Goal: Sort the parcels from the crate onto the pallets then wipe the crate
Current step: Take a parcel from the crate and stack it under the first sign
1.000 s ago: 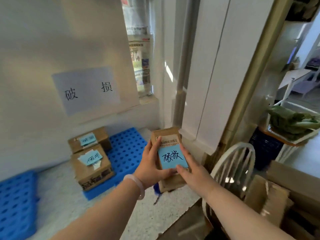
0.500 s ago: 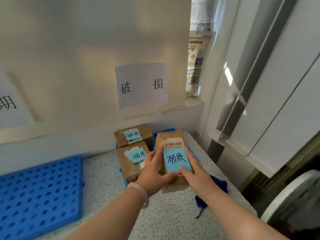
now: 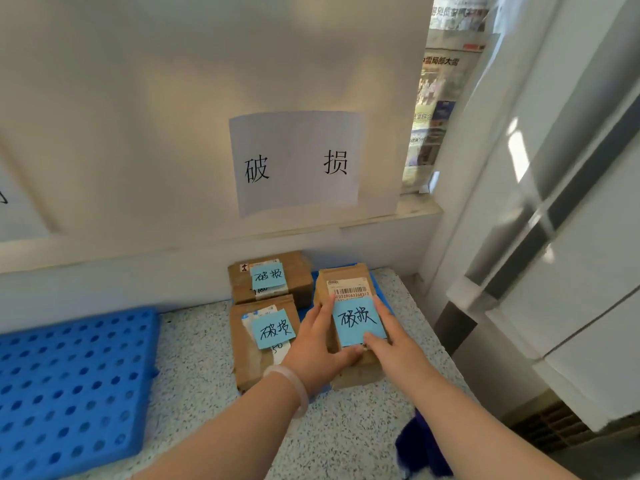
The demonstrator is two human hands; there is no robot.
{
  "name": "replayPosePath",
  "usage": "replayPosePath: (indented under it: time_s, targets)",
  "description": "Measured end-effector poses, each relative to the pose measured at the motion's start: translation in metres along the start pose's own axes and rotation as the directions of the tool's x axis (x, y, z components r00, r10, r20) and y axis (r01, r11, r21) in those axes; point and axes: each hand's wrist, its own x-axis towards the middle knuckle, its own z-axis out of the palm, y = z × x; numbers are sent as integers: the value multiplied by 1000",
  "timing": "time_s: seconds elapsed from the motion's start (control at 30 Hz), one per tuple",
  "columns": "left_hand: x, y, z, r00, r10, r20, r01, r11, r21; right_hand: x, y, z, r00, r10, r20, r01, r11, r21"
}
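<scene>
Currently in hand: sorting. One parcel [image 3: 346, 282] is being set on the right pallet [image 3: 378, 284], under the sign [image 3: 298, 164] whose characters match its blue note [image 3: 356, 322].
Left hand [image 3: 313, 344]: gripping the parcel, with the thumb at its near end and the fingers laid along its left side.
Right hand [image 3: 391, 344]: also gripping, with the fingers along the right side and the thumb at the note's lower edge.
Parcel: just right of the back parcel [image 3: 270, 275] and front parcel [image 3: 259, 341], near them but apart. I cannot tell whether its base touches the pallet yet.
Progress: partway, by my judgement. The crate is out of view, so what remains in it is unknown (the wiping looks yet to be done).
Next move: probably lower it flat, square it with its neighbours, then release both hands together so it does not tip off the pallet's right edge.
Elsewhere: a left pallet [image 3: 69, 375], and a dark cloth [image 3: 420, 445] on the floor by the right forearm.
</scene>
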Motion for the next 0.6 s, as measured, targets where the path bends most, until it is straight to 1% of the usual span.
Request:
replayPosePath:
  time_s: [0.23,0.37,0.47,0.6]
  targets:
    - [65,-5,18,993,-111,-31,113,992,59,74,15,-11,999,44,30,-43,999,-9]
    - [92,-19,25,983,-184,-23,185,981,63,109,24,-2,993,79,89,-77,997,-27]
    - [102,-30,28,975,-224,-7,223,971,80,130,31,9,991,74,109,-71,997,-32]
    - [114,-44,26,972,-235,-9,235,971,47,155,33,22,990,41,133,-38,999,-28]
